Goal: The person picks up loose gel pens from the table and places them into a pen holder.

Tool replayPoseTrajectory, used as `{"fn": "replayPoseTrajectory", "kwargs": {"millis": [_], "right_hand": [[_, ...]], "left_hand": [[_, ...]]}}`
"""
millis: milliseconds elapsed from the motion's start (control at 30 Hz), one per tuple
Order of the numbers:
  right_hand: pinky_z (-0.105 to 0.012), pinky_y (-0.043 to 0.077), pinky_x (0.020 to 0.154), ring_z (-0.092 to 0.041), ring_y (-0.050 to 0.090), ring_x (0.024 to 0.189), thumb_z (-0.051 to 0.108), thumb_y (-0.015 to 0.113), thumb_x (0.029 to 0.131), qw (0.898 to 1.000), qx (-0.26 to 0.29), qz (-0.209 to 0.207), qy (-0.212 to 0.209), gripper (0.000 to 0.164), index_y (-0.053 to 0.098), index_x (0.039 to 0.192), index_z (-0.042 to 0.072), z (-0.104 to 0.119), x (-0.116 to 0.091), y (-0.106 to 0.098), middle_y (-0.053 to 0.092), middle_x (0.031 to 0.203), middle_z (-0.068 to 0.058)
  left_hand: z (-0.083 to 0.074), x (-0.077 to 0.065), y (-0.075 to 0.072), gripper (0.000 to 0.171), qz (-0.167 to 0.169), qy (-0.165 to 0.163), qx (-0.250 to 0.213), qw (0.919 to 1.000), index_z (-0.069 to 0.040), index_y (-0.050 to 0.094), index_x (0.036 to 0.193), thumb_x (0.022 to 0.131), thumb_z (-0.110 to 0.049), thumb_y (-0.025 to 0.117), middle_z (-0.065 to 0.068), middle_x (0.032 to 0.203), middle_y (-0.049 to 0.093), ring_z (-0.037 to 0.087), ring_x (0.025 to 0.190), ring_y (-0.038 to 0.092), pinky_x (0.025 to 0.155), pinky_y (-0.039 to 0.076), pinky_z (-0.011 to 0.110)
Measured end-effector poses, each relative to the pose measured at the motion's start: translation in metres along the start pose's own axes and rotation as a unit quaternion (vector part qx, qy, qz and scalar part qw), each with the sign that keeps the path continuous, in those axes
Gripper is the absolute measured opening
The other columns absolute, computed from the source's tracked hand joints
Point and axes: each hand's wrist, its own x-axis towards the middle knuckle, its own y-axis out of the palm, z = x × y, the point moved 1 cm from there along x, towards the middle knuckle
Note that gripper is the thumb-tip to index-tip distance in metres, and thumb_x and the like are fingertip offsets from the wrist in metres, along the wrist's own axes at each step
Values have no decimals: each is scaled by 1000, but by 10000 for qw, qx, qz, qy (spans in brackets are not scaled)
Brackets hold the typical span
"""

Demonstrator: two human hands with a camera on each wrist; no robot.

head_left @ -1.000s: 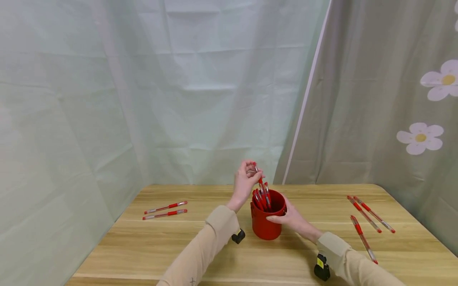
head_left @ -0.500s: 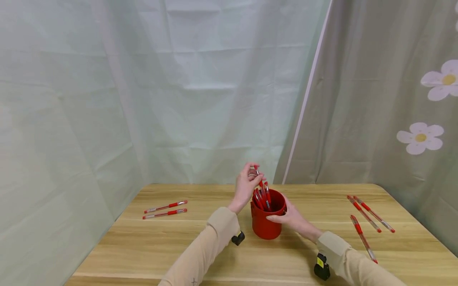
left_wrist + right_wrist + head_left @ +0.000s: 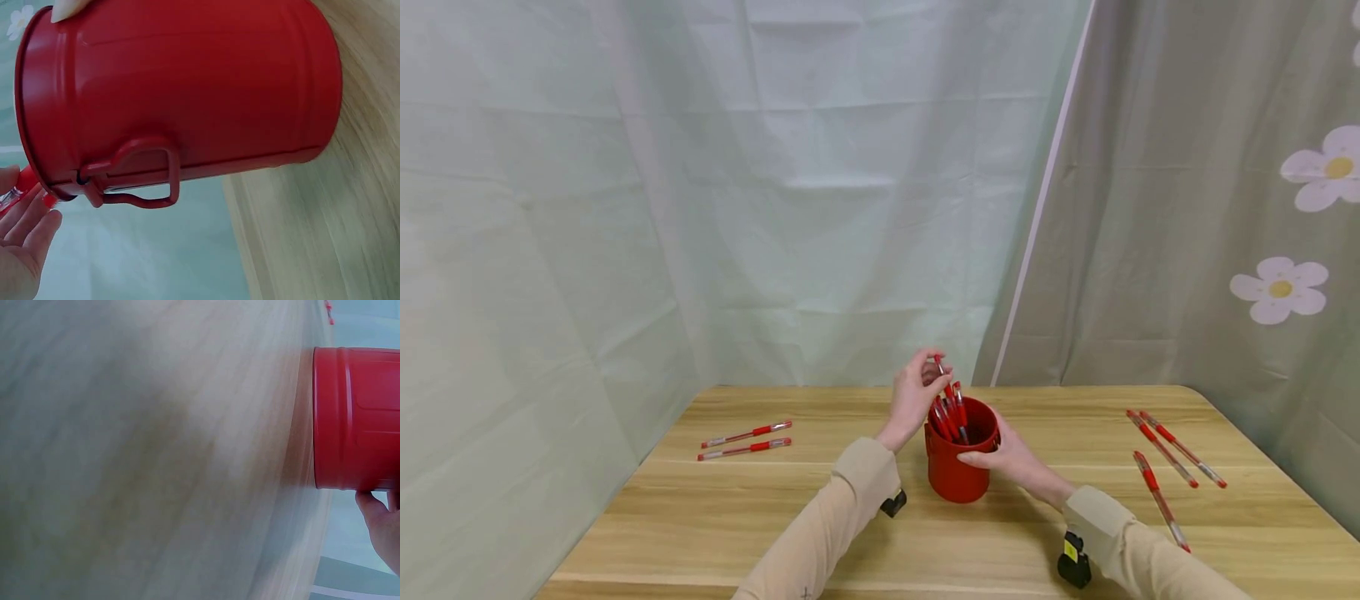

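Over the wooden table (image 3: 730, 508), the right hand (image 3: 1017, 457) is wrapping the red cup (image 3: 958, 481) near its rim, thumb in front, and the cup is standing upright. Above its mouth the left hand (image 3: 913, 396) is arching, pinching a red pen (image 3: 947, 389) that's leaning steeply, top tipping leftward, lower end pointing down among other pens (image 3: 939, 419).

Red cylindrical container (image 3: 958, 477), side handle (image 3: 174, 178), upright on counter (image 3: 737, 517). Red-and-clear pens (image 3: 962, 407) inside, clustered at left in head view, tops sticking out. Held pen (image 3: 947, 390) slanted, rising above them.
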Motion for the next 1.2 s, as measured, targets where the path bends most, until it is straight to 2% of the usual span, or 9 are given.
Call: {"fn": "replayPoseTrajectory", "kwargs": {"millis": [133, 267, 400, 633, 767, 1000, 1200], "right_hand": [[-42, 35, 91, -27, 42, 114, 13, 76, 74, 10000, -29, -61, 60, 73, 34, 134, 8, -10, 2, -1, 46, 126, -11], [-43, 36, 90, -26, 43, 113, 14, 76, 73, 10000, -37, -82, -16, 72, 36, 133, 9, -13, 2, -1, 47, 124, -10], [-42, 36, 90, -26, 43, 113, 13, 75, 74, 9999, -42, -83, -48, 71, 36, 133, 9, -12, 2, 0, 47, 124, -10], [-45, 35, 90, -32, 41, 114, 7, 74, 74, 9999, 2, -15, 99, 73, 33, 134, 3, -5, 1, -1, 45, 125, -15], [-47, 34, 90, -34, 40, 114, 6, 74, 74, 10000, 9, 9, 78, 73, 32, 134, 1, -4, 1, -1, 45, 125, -17], [-44, 35, 91, -25, 42, 113, 15, 76, 73, 9998, -79, -96, 133, 73, 36, 134, 12, -10, 1, 0, 47, 124, -8], [-43, 37, 89, -26, 43, 112, 16, 76, 73, 9999, -80, -113, 62, 74, 35, 134, 11, -11, 1, 0, 47, 124, -9]], "left_hand": [[3, -2, 0, 25, 63, -6, 342, 9994, -5, 55, 109, 85, -5, 62, 7, 94, 64, 18, 87, 62, 74, 47, 26], [4, -4, 0, 25, 76, 131, 599, 9981, -6, 56, 106, 83, -6, 65, 6, 97, 63, 22, 92, 60, 77, 47, 29], [4, -6, 0, 23, 110, 176, 780, 9967, -6, 57, 103, 82, -6, 66, 6, 100, 62, 22, 95, 59, 80, 46, 34], [8, -7, 1, 26, 208, 211, 1335, 9906, -6, 59, 102, 79, -9, 70, 8, 100, 63, 19, 93, 60, 81, 45, 31], [10, -8, 2, 28, 257, 272, 1436, 9889, -4, 60, 103, 78, -9, 71, 11, 102, 63, 18, 94, 60, 80, 46, 30], [12, -12, 2, 31, 443, 263, 1507, 9872, -4, 61, 107, 78, -8, 71, 8, 100, 64, 17, 95, 59, 78, 47, 28], [14, -13, 3, 34, 507, 289, 1650, 9846, -3, 62, 109, 77, -8, 71, 9, 100, 64, 15, 91, 59, 74, 47, 24]]}}
